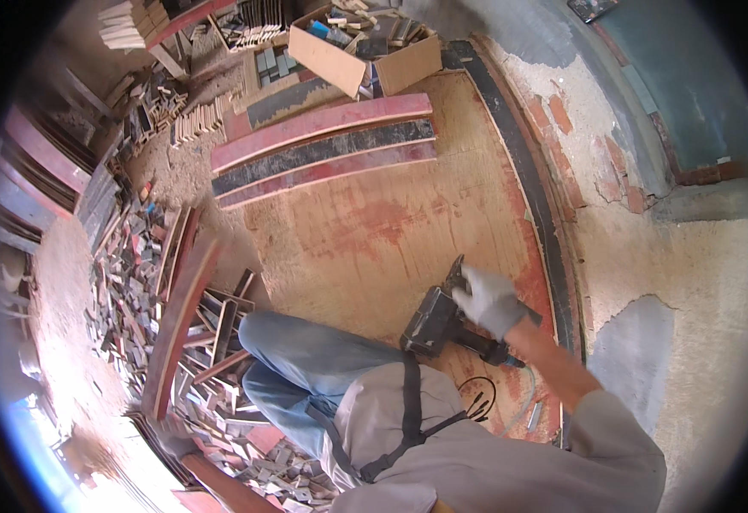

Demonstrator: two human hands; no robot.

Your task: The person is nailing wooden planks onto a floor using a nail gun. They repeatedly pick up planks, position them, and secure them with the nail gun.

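Observation:
My right hand [484, 300], in a whitish work glove, is at the upper end of a black pneumatic nail gun [428, 324] that lies on the plywood sheet [348, 237] beside my thigh; whether its fingers grip the tool cannot be told. My left hand [175, 437], also gloved, is at the lower end of a long reddish plywood strip [181, 327], which slants up over the scrap heap; its grip is partly blurred. Beyond my knees, two red strips [323, 128] and a black strip [326, 156] lie side by side across the plywood.
Wood offcuts [130, 282] are heaped at my left. An open cardboard box [335, 61] of scraps stands at the far end. A worn plastered wall [637, 256] runs along the right, and stacked boards [47, 154] stand at far left. A thin hose [531, 397] trails near the nail gun.

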